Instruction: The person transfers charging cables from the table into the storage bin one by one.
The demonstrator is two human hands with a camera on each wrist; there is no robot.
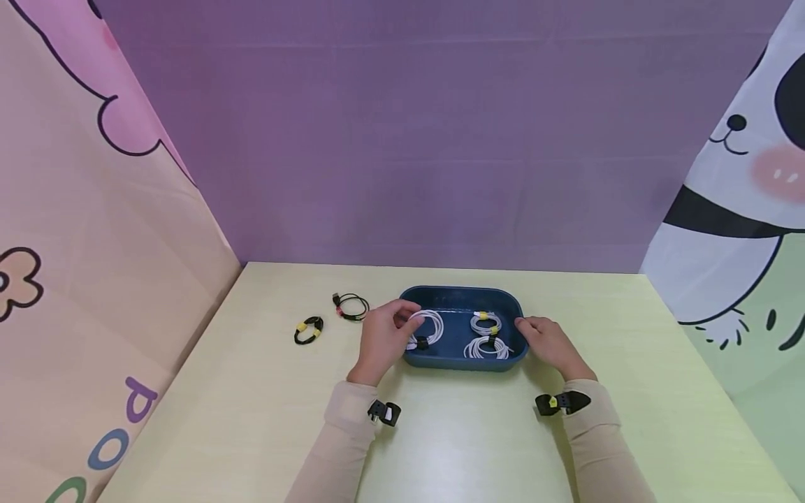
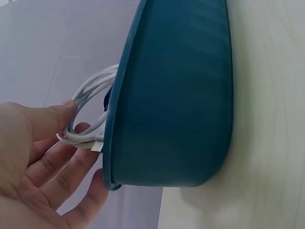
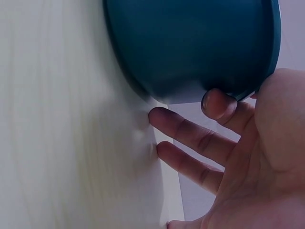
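Observation:
My left hand (image 1: 385, 337) pinches a coiled white cable (image 2: 93, 86) between thumb and fingers, at the left end of a blue plastic bin (image 1: 453, 362). A black tie (image 1: 423, 342) wraps this coil, which shows above the rim in the left wrist view. My right hand (image 1: 550, 344) grips the bin's right end, its thumb at the rim and a bent finger against the outer wall; its other fingers (image 3: 190, 138) spread below. Inside the bin, on the right, lie a white coil with yellow ties (image 1: 486, 323) and another with a black tie (image 1: 488, 348).
Left of the bin, on the pale wooden table (image 1: 465, 433), lie a black coiled cable with yellow ties (image 1: 309, 330) and a thin black cable with a red tie (image 1: 352, 307). A purple cloth wall (image 1: 402, 154) stands behind the table, with printed cloths at both sides.

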